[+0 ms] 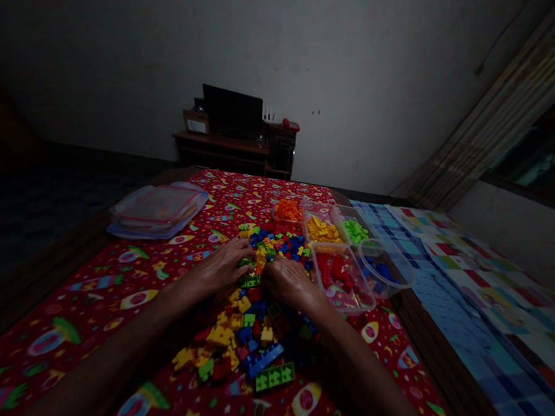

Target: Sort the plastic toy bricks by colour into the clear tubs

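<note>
A long heap of mixed toy building bricks [253, 321] in yellow, blue, green and red spreads over the table between my forearms. My left hand [230, 262] rests at the heap's left side, thumb and fingers apart, with bricks showing between them. Close to its right, my right hand [288, 280] reaches into the bricks with its fingers curled together and their tips hidden. Whatever it holds, if anything, is out of sight. A long green brick [275, 377] and a long blue brick [264, 359] lie at the near end of the heap.
Clear containers stand at the right: orange bricks [289, 210], yellow bricks [321, 229], light green bricks [355, 231], a red-brick box [370, 305] and a round blue-brick tub [410, 283]. Stacked lids [159, 208] lie at the left on the red patterned cloth [114, 311].
</note>
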Motion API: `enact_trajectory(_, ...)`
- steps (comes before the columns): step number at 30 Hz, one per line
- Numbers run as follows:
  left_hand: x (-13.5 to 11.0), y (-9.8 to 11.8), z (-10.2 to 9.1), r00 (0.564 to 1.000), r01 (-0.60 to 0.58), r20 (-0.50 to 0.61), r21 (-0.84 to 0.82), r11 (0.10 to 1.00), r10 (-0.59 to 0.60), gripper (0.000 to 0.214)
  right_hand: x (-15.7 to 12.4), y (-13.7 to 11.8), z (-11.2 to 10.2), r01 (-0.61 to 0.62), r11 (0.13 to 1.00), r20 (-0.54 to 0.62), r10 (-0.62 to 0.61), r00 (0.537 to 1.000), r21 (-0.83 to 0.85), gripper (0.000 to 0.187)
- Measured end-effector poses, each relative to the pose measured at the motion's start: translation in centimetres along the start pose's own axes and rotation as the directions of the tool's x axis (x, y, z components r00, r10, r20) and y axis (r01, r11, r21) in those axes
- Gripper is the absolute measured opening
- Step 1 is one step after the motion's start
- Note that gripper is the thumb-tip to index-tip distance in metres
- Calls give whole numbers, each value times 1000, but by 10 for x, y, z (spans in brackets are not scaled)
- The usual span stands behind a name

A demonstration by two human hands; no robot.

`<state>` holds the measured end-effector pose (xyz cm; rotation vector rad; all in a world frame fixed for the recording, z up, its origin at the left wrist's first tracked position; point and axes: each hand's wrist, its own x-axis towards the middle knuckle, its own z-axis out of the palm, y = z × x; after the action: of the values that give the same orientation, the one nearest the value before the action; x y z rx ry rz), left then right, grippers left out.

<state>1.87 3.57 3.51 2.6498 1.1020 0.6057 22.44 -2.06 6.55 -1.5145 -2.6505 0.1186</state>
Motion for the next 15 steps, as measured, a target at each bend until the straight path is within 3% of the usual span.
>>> enact_trajectory(4,0,-4,-1,1000,-29,-8,18,999,29,16,-2,1,-1,53,999,-38,-52,998,2,15)
enact_trajectory(7,-1,5,-8,999,-54,2,28,998,54,15,-5,4,-1,80,996,-94,-77,993,35,17)
enact_trajectory(12,-7,28,-14,992,-33,127,109,993,19,16,-5,14,-3,80,977,-193,-41,980,196,16)
enact_trajectory(15,-9,34,-7,994,-7,112,183,983,-14,13,-3,19,-8,69,949,-196,-8,981,309,21)
